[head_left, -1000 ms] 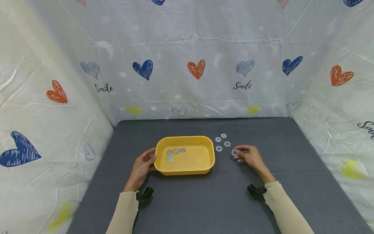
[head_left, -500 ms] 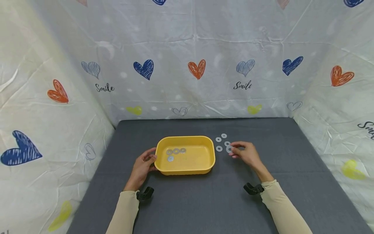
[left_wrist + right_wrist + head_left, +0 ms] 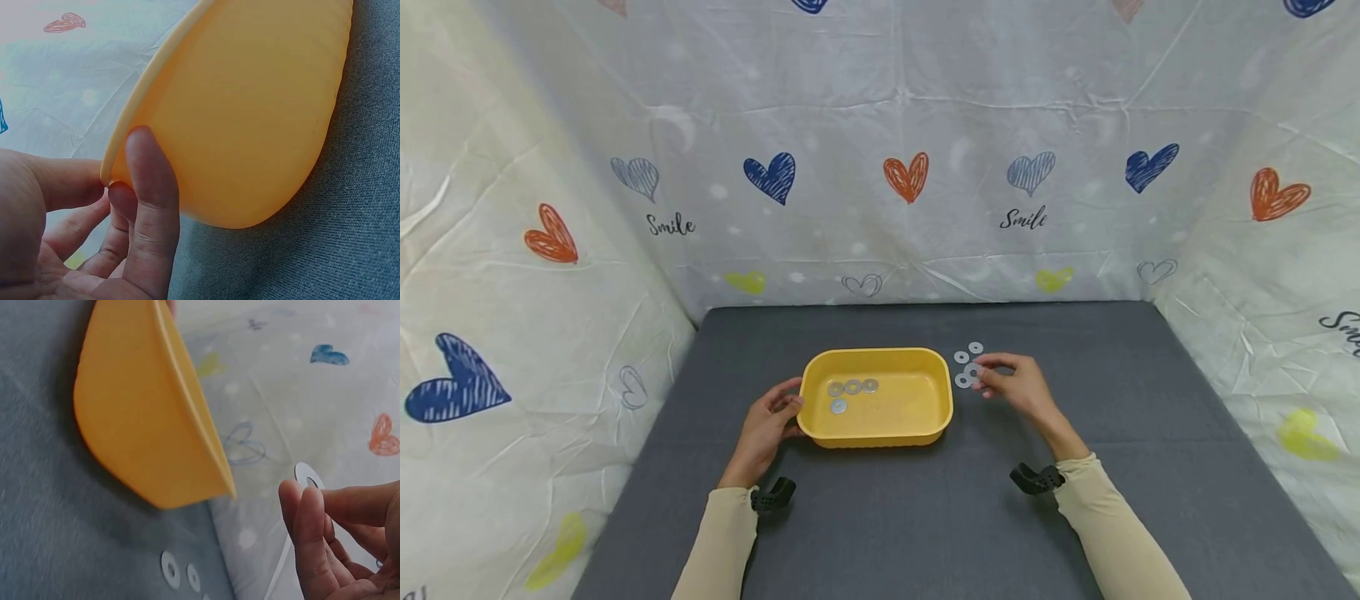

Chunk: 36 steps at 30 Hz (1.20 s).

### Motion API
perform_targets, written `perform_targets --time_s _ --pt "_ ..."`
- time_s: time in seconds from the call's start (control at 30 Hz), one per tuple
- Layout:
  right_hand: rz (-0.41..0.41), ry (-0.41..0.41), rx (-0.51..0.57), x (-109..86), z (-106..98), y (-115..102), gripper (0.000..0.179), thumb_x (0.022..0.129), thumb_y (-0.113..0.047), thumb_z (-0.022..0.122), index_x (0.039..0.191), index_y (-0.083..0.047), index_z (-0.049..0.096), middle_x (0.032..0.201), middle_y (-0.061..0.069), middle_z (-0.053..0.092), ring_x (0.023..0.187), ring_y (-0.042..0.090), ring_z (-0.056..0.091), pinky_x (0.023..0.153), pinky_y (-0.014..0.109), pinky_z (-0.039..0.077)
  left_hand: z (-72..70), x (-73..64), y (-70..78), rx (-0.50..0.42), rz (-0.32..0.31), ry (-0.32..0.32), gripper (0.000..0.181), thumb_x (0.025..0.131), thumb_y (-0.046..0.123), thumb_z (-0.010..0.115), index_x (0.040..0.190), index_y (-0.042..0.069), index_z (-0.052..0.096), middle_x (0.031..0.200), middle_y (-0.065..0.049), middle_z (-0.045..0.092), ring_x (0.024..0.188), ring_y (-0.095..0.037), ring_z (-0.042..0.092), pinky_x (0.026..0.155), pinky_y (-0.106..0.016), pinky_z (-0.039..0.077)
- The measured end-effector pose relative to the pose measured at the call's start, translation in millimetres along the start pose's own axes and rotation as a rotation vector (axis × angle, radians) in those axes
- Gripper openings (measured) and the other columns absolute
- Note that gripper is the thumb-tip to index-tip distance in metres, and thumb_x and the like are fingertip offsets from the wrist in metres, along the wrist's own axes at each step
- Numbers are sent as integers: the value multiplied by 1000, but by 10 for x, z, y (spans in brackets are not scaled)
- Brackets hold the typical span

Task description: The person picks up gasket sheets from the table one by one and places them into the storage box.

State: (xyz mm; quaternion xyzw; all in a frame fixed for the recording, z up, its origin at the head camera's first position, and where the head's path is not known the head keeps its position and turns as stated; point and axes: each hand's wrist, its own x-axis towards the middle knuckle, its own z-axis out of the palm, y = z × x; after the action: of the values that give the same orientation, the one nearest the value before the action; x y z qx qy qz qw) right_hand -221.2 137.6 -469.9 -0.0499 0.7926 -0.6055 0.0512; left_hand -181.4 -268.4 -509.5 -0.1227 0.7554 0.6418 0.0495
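Note:
A yellow plastic tray point(image 3: 902, 412) sits on the dark cloth, with several flat metal washers point(image 3: 839, 407) lying in its left half. My left hand point(image 3: 763, 429) grips the tray's left end; in the left wrist view the thumb point(image 3: 153, 181) and fingers pinch its wall just below the rim point(image 3: 134, 94). Right of the tray, my right hand point(image 3: 1018, 387) pinches a washer point(image 3: 302, 471) between thumb and fingertips, held up above the cloth. Other washers point(image 3: 976, 347) lie on the cloth between the tray and my right hand, partly overlapped by the held one.
Dark grey cloth point(image 3: 880, 525) covers the table. A pale curtain point(image 3: 835, 100) printed with hearts closes off the back and both sides. A black wrist strap point(image 3: 1036, 479) is on each forearm.
My right hand has moved left with the pinched washer, from beside the loose washers to over them, closer to the tray. The left hand and tray stay in place.

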Motion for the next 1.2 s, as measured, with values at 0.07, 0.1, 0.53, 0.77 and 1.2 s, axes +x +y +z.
perform_targets --time_s 0.07,0.1,0.53,0.77,1.2 --pt "-2 -7 13 8 29 -35 29 94 -12 66 121 -2 67 111 21 65 88 32 73 79 50 58 0 -3 4 2 4 -1 44 101 22 57 143 21 48 117 -11 56 83 -17 64 70 -30 58" --pt "-1 -10 22 12 46 -54 28 94 -12 66 121 -2 68 110 20 65 88 31 73 79 49 58 -2 -4 4 3 4 -1 44 101 22 57 143 21 48 117 -12 56 83 -17 64 70 -30 58" --pt "-6 -69 145 109 342 -207 24 94 -9 66 115 2 68 103 17 66 78 15 73 79 46 59 -3 -8 -6 13 -3 6 43 101 21 57 143 21 49 117 -12 56 84 -18 63 70 -29 58" --pt "2 -99 204 160 524 -280 25 93 -3 65 116 6 66 101 17 65 77 15 74 73 32 60 -10 -12 -5 16 2 10 44 101 22 57 144 21 48 119 -13 56 83 -18 63 69 -29 58" --pt "67 -106 281 260 855 -344 20 92 0 65 111 6 68 96 15 66 74 17 73 79 43 59 -2 6 -9 12 -2 2 44 101 22 57 144 22 47 124 -16 55 85 -19 62 70 -29 58"
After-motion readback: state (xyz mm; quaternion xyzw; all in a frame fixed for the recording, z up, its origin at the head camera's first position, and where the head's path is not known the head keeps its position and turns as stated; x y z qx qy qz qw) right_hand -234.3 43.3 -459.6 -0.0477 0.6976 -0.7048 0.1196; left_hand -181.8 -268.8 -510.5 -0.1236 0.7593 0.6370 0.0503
